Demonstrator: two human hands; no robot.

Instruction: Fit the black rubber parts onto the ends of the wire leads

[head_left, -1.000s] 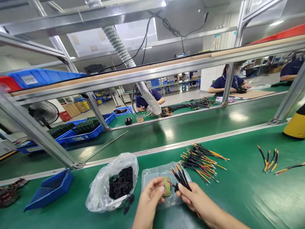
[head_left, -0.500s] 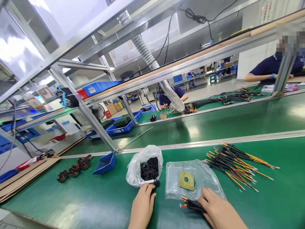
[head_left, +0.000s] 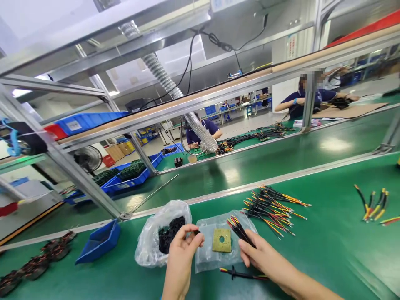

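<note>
Heads up: your right hand (head_left: 261,259) is clamped around a bunch of black wire leads (head_left: 240,231), tips sticking out past your fingers above the square tan pad (head_left: 221,240). Loosen that grip and one could slide out, like the loose lead (head_left: 242,273) lying below. Your left hand (head_left: 183,254) pinches what looks like a tiny black rubber grommet (head_left: 197,232) at the fingertips, easy to fumble into the clear plastic bag (head_left: 145,246).

Grommet bag (head_left: 146,246) left of wires (head_left: 271,212)
</note>
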